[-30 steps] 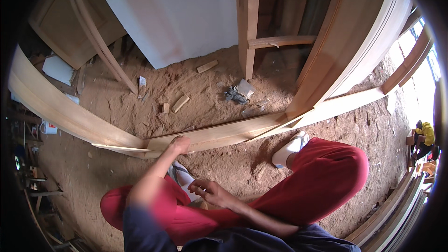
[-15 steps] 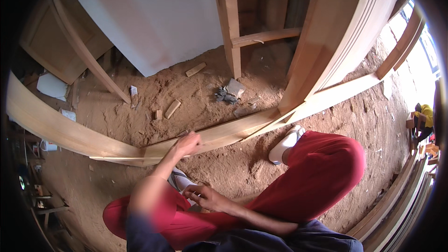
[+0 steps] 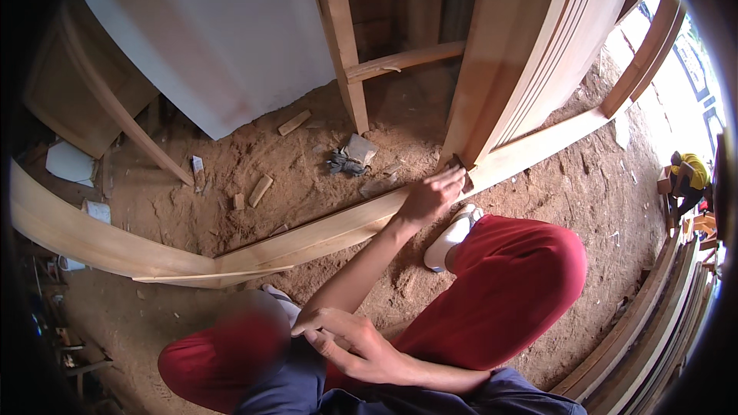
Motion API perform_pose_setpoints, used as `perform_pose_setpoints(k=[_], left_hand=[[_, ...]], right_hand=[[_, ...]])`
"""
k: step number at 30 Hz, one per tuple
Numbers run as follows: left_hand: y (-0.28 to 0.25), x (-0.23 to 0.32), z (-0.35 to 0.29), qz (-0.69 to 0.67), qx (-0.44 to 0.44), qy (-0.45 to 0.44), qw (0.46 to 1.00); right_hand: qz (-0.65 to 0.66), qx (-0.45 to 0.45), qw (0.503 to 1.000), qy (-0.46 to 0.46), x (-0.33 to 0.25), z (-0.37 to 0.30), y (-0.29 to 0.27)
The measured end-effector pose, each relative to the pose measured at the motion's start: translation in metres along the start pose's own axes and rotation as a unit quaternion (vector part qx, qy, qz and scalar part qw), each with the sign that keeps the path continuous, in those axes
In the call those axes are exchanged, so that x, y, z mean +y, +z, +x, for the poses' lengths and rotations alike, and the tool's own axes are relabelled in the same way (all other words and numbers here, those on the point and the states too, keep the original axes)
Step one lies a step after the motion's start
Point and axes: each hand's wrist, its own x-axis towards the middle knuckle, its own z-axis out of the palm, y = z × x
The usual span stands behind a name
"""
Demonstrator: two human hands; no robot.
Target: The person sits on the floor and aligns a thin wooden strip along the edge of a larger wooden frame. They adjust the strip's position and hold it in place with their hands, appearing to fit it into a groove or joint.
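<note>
My left hand (image 3: 435, 198) presses a small dark brown piece of sandpaper (image 3: 464, 172) onto a long pale wooden rail (image 3: 307, 246). It is at the corner where a wide upright wooden post (image 3: 503, 54) meets the rail. The fingers lie over the sheet and hide part of it. My right hand (image 3: 357, 347) hovers over my lap beside the left forearm, its fingers loosely bent and the thumb a little apart. Nothing shows in it. A thin strip (image 3: 207, 275) of wood lies along the rail's left part.
Beyond the rail, a white panel (image 3: 223, 46) and a narrow wooden upright (image 3: 338, 38) stand on sandy ground. Wood offcuts (image 3: 260, 190) and a grey cloth (image 3: 347, 163) lie there. Long timbers (image 3: 630, 330) are stacked at the right. A person in yellow (image 3: 692, 173) is far right.
My left hand has slid right along the rail to the upright post. My right hand stays over my lap, its fingers less curled. The view has shifted slightly right.
</note>
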Motion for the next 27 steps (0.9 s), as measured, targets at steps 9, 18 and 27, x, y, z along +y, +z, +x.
perform_pose_setpoints(k=[9,18,27], left_hand=[[-0.007,-0.01,-0.134,0.046,-0.062,-0.09,0.993],[-0.002,0.009,-0.086,0.055,-0.031,-0.088,0.994],[0.018,0.013,-0.068,0.049,0.009,-0.086,0.995]], right_hand=[[0.018,0.007,0.999,-0.036,0.01,-0.004,-0.001],[0.029,-0.024,0.999,0.032,0.008,-0.003,-0.002],[0.026,0.004,0.999,0.023,0.008,-0.004,0.002]])
